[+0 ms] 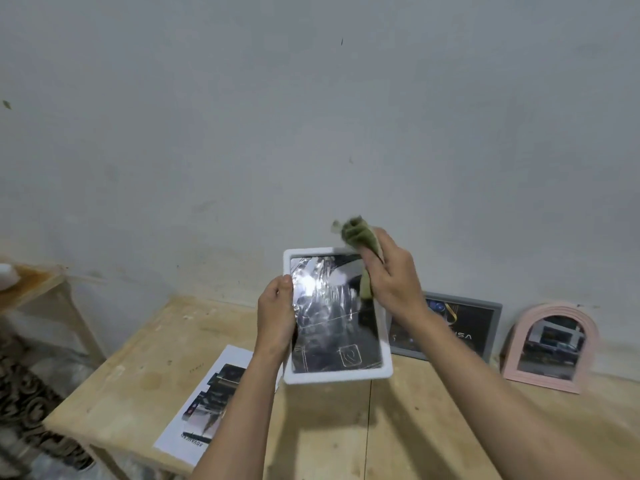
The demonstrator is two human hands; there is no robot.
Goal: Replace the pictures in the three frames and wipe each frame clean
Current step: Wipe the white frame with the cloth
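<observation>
Now: white frame held up, cloth at its top

Above the tabletop [346, 427], the white frame [337, 374] is gripped at its left edge by the left hand [277, 315]. The right hand [393, 275] clutches a green cloth [356, 233] against the frame's upper right corner.

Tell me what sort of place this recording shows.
Probably a plain room at home or a small workshop: a bare wooden table against a scuffed painted wall, picture frames propped along it, patterned flooring at left.
</observation>
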